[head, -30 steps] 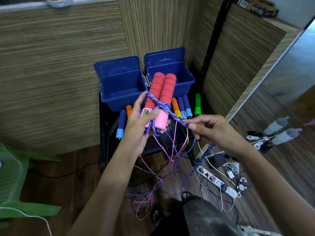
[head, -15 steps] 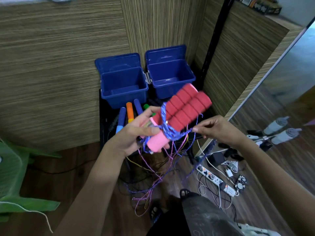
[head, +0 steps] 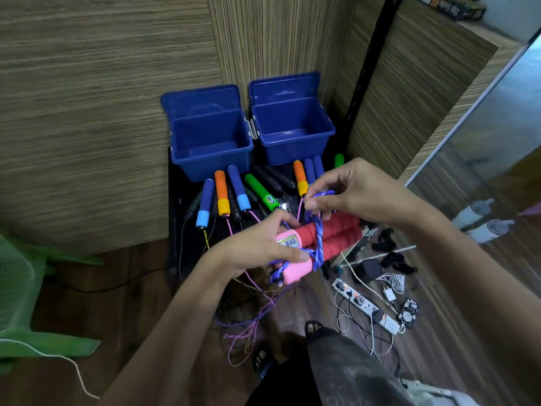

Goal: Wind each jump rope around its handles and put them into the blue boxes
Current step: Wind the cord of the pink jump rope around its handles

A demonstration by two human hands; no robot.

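Observation:
My left hand grips the pink ends of a pair of red foam jump-rope handles, held side by side and lying almost level. A blue-purple braided rope loops round the handles. My right hand pinches that rope just above the handles. The rope's loose length hangs toward the floor. Two open blue boxes stand at the back, the left box and the right box; nothing shows inside them. Other handles lie in front of them: blue, orange, green.
The boxes and loose ropes rest on a black surface against a wood-grain wall. A green plastic chair stands at the left. On the floor at the right lie a power strip, chargers and cables. My sandalled feet are below.
The red handles tipped from upright to nearly level, their tops swinging right and down. My right hand moved up and left, carrying the rope above the handles. More loose handles show by the boxes.

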